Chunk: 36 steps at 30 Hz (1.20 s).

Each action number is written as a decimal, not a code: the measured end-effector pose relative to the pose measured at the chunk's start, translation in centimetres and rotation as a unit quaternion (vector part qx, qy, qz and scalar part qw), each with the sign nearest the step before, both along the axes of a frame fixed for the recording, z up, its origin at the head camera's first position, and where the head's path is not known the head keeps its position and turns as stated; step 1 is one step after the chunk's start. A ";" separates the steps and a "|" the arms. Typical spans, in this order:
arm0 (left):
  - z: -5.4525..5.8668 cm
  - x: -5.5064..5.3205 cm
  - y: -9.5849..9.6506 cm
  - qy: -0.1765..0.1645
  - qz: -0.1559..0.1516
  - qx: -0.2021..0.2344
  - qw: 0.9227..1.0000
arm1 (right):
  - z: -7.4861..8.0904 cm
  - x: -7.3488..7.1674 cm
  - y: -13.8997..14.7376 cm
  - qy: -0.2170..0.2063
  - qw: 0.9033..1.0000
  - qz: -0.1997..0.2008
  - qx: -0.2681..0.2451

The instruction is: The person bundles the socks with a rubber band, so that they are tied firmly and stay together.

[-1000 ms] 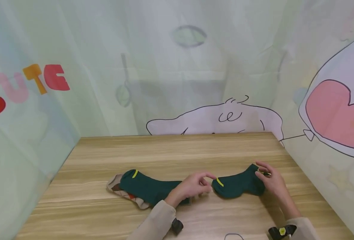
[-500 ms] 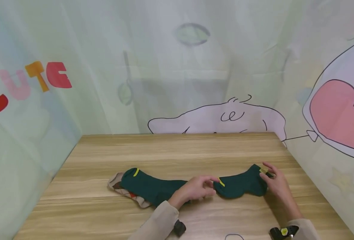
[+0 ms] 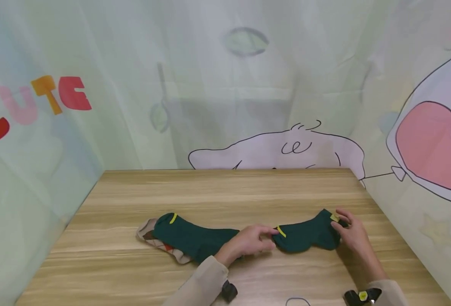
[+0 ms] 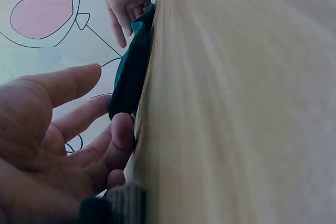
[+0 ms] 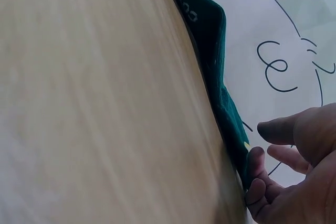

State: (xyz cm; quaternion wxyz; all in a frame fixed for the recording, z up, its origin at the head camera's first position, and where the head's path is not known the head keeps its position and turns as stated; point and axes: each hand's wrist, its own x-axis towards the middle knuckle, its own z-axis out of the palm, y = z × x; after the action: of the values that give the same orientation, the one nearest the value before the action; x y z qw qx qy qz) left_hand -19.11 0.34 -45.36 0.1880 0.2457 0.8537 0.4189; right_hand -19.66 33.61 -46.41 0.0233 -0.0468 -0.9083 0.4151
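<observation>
A dark green sock [image 3: 302, 236] with a yellow toe stripe lies flat on the wooden table, toe to the left. At its toe, my left hand [image 3: 250, 243] touches the fabric with loosely bent fingers, the thumb held apart in the left wrist view. My right hand [image 3: 351, 230] is at the cuff, by a small yellow patch; its fingertips rest against the sock [image 5: 231, 129] while the thumb stands off. A second green sock [image 3: 195, 240] lies to the left, its cuff end partly hidden by my left hand. Beneath it shows a beige argyle sock [image 3: 147, 233].
The wooden table [image 3: 225, 191] meets a printed curtain [image 3: 133, 106] at the back and both sides. A thin dark cord loop [image 3: 298, 299] lies at the front edge. Black wrist cameras sit on both wrists, by the beige sleeves [image 3: 200, 280].
Both hands have shifted very slightly right in the head view, and the yellow patch at the cuff now shows more fully. The socks lie as before.
</observation>
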 end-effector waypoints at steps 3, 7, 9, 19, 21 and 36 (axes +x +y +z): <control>0.0 0.1 0.0 0.004 0.000 -0.006 1.000 | 0.0 -0.1 0.1 -0.014 1.000 -0.005 0.002; -0.1 0.1 0.0 -0.003 0.007 -0.001 1.000 | -0.1 -0.1 0.0 -0.024 1.000 -0.013 -0.006; -0.1 0.2 -0.1 -0.010 0.011 0.002 1.000 | -0.1 0.0 0.0 -0.027 1.000 -0.014 -0.004; 0.4 0.2 -0.2 -0.063 0.036 0.035 0.997 | 0.3 -0.1 0.0 -0.040 0.999 -0.013 0.032; 0.4 0.1 -0.2 -0.063 0.036 0.034 0.997 | 0.3 -0.2 0.0 -0.043 0.998 -0.012 0.037; 1.3 -0.1 -1.2 -0.064 0.036 0.055 0.996 | -0.2 0.1 0.5 0.023 0.997 0.000 0.076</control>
State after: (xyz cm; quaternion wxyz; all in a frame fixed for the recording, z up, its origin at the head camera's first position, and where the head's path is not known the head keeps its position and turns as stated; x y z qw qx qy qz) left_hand -19.16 -0.83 -44.10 0.2127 0.1973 0.8240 0.4867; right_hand -19.52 34.15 -46.57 0.0475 -0.0356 -0.9363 0.3462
